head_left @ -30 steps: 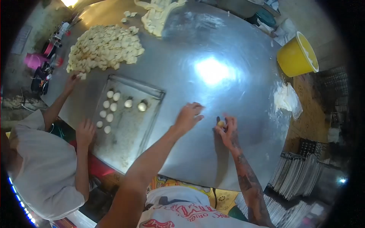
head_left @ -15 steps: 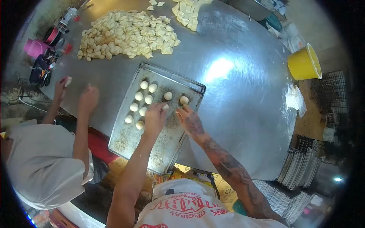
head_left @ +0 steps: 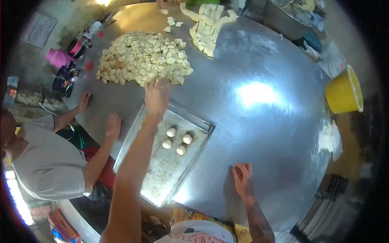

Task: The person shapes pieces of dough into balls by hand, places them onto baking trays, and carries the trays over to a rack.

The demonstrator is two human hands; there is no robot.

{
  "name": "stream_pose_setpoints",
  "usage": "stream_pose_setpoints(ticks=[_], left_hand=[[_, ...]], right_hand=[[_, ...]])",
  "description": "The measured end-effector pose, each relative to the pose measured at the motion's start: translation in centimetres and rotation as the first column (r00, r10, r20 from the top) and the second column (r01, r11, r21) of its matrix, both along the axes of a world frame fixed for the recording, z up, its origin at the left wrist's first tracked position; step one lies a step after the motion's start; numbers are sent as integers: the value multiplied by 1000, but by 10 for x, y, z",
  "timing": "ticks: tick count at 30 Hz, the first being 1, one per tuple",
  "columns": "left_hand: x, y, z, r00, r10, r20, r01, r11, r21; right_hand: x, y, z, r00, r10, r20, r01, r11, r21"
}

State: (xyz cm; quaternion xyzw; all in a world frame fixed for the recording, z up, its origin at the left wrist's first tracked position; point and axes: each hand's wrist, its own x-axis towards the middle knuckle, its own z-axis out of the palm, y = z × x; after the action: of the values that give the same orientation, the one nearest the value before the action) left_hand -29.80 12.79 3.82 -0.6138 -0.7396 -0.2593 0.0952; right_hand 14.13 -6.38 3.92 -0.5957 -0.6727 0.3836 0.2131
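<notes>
My left hand point(head_left: 157, 97) reaches to the near edge of a big pile of cut dough pieces point(head_left: 142, 56). Its fingertips are blurred against the dough, so what they hold cannot be made out. Below it, my left forearm crosses a metal tray point(head_left: 158, 188) and hides part of it. Several round dough balls point(head_left: 187, 139) sit on the tray to the right of that arm. My right hand point(head_left: 243, 178) rests on the metal table point(head_left: 283, 141), right of the tray, with its fingers curled; what lies under them is hidden.
A co-worker in a light shirt point(head_left: 56, 162) stands at the left, both hands at the table edge. Dough strips point(head_left: 208, 30) lie at the far side. A yellow bucket point(head_left: 342, 91) and a white plastic bag point(head_left: 330, 139) are at the right edge.
Both my hands have left the tray: the left went forward to the dough pile, the right moved right onto the table. Two more dough balls show on the tray beside the two right-hand ones.
</notes>
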Motion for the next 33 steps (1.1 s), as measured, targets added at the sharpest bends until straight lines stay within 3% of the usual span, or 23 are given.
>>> stream_pose_setpoints(ticks=[2,4,6,8,10,11,12,13,15,16,17,20,22,24,26,28,29,30,31,32,33], left_hand=[[-9,43,2,996,88,-1,-87,992,-87],[-34,71,-19,992,16,-123,-31,992,-123],[-30,85,-11,998,1,-58,-17,961,-277],[-36,94,-1,999,-30,-37,22,977,-211],[-40,94,9,979,101,180,-49,960,-275],[-40,81,-1,987,133,88,-125,988,-92],[-17,62,16,936,228,269,-195,970,-142],[4,31,12,891,177,417,-115,979,-170],[76,-30,5,744,91,662,-12,992,-124],[128,-58,3,656,33,754,12,998,-54],[163,-75,-3,752,39,658,16,997,-77],[232,-115,-12,685,-57,726,48,998,33],[249,-141,-16,562,10,827,171,977,-128],[265,-163,-2,572,-38,820,222,969,-110],[277,-192,-2,328,40,944,221,968,-118],[275,-224,-12,303,79,950,268,949,-164],[272,-244,-26,-38,171,985,319,936,-150],[266,-263,-38,-354,274,894,397,910,-122],[260,-290,-52,-309,374,874,511,841,-179],[265,-310,-30,-207,372,905,603,777,-181],[264,-329,-37,-21,321,947,673,705,-224]], right_hand=[[29,9,-8,999,12,-52,-14,999,-31],[59,7,-24,996,79,-43,-75,994,76],[65,9,-19,994,56,-93,-57,998,-10],[71,19,-19,990,28,-142,-41,995,-91],[76,32,-23,965,82,-251,-135,970,-201],[72,41,-33,959,84,-271,-140,971,-193],[65,48,-47,923,-3,-385,-88,972,-217],[60,55,-54,870,-93,-485,-35,968,-249],[22,80,-38,672,-241,-700,-123,896,-427],[4,84,-41,669,-195,-717,-200,882,-426],[-14,83,-51,668,-157,-728,-266,863,-430],[-48,72,-74,643,-167,-748,-217,897,-386],[-46,62,-70,619,-188,-762,-179,912,-370],[-38,53,-61,606,-317,-729,-46,901,-430],[-21,27,-63,608,-279,-743,-21,930,-366],[-4,3,-54,673,-159,-722,-125,938,-323],[5,-11,-46,744,-148,-651,-156,910,-384],[13,-33,-40,802,-150,-578,-154,883,-443],[20,-60,-78,794,-93,-601,-215,881,-420],[28,-88,-87,822,-55,-566,-179,920,-350],[23,-123,-98,839,7,-543,-129,974,-186]])
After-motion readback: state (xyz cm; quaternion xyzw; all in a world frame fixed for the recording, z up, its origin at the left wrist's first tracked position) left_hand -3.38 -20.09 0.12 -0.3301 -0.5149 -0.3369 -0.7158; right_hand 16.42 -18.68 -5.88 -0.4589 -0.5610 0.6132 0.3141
